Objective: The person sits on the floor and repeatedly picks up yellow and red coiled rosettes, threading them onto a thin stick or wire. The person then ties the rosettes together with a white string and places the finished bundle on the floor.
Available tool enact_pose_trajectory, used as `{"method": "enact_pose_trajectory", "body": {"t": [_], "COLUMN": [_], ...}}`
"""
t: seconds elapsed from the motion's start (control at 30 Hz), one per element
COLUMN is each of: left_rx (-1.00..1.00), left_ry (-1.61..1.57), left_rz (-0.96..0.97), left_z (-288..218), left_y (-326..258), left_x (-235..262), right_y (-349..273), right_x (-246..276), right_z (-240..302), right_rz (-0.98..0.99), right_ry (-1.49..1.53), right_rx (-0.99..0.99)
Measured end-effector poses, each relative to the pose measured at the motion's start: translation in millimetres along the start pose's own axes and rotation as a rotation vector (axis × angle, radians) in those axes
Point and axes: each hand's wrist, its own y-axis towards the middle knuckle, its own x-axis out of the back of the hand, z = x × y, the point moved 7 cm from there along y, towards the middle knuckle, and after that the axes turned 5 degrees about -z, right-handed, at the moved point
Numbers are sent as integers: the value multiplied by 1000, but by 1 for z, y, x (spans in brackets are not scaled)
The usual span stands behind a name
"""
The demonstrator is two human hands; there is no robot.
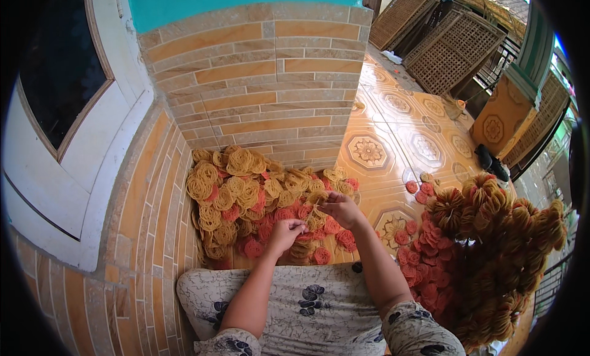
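Observation:
A large heap of yellow noodle crackers, thin strands coiled into lacy rounds, lies against the wall in front of me, with pink noodle crackers mixed in. My right hand is closed, fingertips pinching a yellow noodle cracker above the heap. Lower and to the left, my left hand is also closed, thumb and fingers pressed together near the pink rounds. What it pinches is too small to make out. Something thin and pale shows between the two hands.
To my right stand bunched yellow and brown noodle crackers, packed in thick clusters. Loose pink rounds lie beside them on the patterned tile floor. A brick-tiled wall rises ahead; woven racks lean farther back.

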Motion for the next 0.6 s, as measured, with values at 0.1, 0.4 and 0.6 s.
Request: {"method": "enact_pose_trajectory", "body": {"t": [0.1,0.4,0.6], "left_rx": [-17,75,49], "left_ry": [-35,51,85], "left_rz": [-65,-27,-25], "left_z": [11,25,31], "left_y": [6,9,14], "left_x": [4,9,9], "right_y": [7,28,26], "right_x": [10,66,49], "right_z": [-1,-53,-36], "right_rz": [-28,-586,-348], "right_ry": [-480,-1251,-417], "right_rx": [164,-35,-10]}}
